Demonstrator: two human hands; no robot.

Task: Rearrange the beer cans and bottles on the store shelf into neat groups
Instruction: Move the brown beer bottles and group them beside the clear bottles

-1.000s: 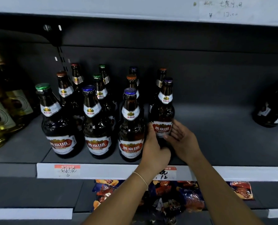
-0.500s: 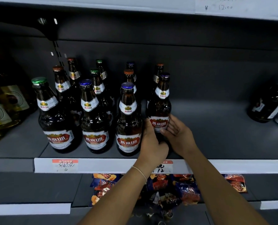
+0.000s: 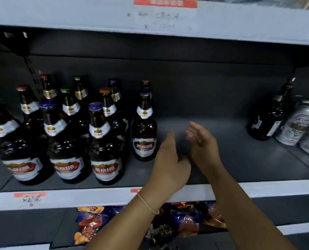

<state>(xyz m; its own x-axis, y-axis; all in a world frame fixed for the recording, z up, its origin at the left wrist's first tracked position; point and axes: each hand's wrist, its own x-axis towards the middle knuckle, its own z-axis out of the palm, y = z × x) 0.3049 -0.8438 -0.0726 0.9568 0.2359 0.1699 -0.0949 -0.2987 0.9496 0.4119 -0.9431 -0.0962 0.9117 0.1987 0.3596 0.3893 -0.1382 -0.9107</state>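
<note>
Centrally, the left hand (image 3: pixel 170 165) and right hand (image 3: pixel 202 143) hover empty, fingers relaxed apart, right of the nearest bottle (image 3: pixel 144 130). Glass bottles are probably heavy, slippery, breakable; grip the body, not the neck.

Dim, motion-blurred view; edges bow, glints on the bottles (image 3: pixel 103 141).

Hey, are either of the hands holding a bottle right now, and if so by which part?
Nothing is held. The left hand and right hand hang open over the bare shelf, just right of the nearest bottle, touching none.
</note>
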